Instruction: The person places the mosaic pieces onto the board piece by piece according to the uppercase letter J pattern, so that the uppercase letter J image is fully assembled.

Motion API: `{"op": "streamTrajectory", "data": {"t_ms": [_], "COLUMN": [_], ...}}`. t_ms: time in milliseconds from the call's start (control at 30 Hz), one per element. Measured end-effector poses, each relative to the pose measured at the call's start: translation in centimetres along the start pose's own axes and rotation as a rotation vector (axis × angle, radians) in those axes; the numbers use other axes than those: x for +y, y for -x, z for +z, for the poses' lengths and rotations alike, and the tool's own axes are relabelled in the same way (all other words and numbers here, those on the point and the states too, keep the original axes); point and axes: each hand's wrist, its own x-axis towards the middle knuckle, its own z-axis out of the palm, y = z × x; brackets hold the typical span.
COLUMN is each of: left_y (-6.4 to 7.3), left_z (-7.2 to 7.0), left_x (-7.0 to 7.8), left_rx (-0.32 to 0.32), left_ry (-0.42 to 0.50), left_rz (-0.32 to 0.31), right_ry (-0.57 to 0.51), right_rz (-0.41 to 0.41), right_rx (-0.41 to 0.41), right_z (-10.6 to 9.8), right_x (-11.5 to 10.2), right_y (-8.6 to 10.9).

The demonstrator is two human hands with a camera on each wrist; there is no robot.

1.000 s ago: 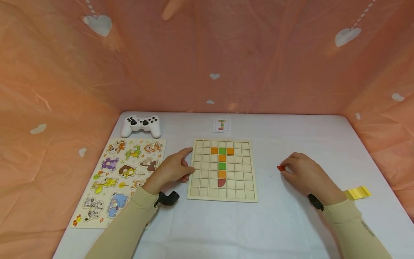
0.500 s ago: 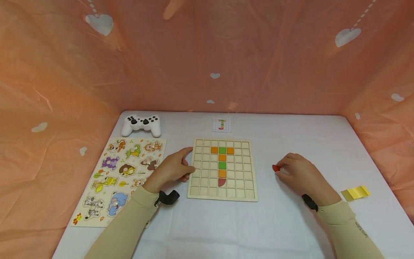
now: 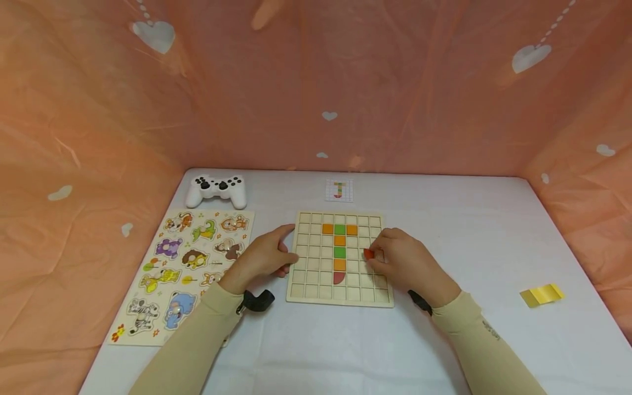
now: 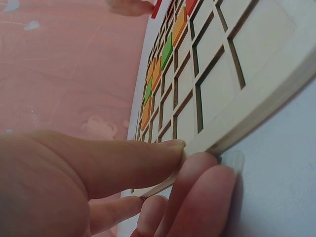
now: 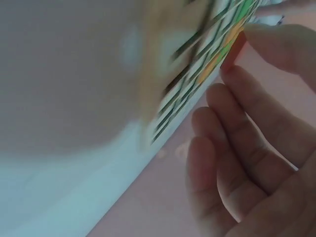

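A wooden grid board (image 3: 306,296) lies mid-table. Orange, green and dark red tiles (image 3: 339,252) form a T-like column in its cells; the lowest, a dark red tile (image 3: 339,278), has one rounded corner. Along the board's left edge my left hand (image 3: 261,257) spreads thumb and index finger, both touching the rim; the left wrist view shows its other fingers bent beside the edge. My right hand (image 3: 407,263) pinches a red tile (image 3: 369,253) between thumb and index finger over the board's right columns. The right wrist view shows the tile (image 5: 233,52) edge-on, its full shape hidden.
Behind the board lies a small card (image 3: 339,191) printed with a J-shaped pattern. A white game controller (image 3: 215,192) and an animal peg puzzle (image 3: 165,285) lie at the left. A folded yellow strip (image 3: 542,295) lies at the right.
My right hand has carried the red tile leftward from the tablecloth at the right to above the board. The left hand stays at the board's left edge.
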Motion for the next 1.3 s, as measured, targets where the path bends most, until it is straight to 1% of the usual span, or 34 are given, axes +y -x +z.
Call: {"op": "streamTrajectory", "data": {"t_ms": [67,267,433,533,733,1000,1300], "left_y": [0.0,-0.1,-0.2,-0.2,-0.2,-0.2,-0.2], "left_z": [0.0,0.0,0.0,0.0,0.0,0.0,-0.1], "left_x": [0.0,-0.1,-0.1,-0.2,-0.2,-0.2,-0.2], "left_rx": [-0.001,-0.005,-0.007,-0.006,-0.002,-0.004,0.001], "left_ry": [0.001,0.015,0.021,0.02,0.011,0.006,-0.007], "left_rz": [0.001,-0.002,-0.005,-0.002,0.004,0.003,0.009], "right_ry": [-0.01,-0.013,0.0,-0.002,-0.031,-0.02,-0.023], "right_rz": [-0.023,-0.127,-0.188,-0.212,-0.216,-0.234,-0.223], "right_rx": [0.004,0.035,0.045,0.051,0.045,0.05,0.026], "right_z": [0.3,1.6,2.6,3.2,3.6,3.7,3.8], "right_x": [-1.0,-3.6,-5.5,-6.1,-6.8,-6.9,-7.0], "right_y": [-0.5,-1.6,-1.8,-1.8,-1.6,-1.6,-1.7]}}
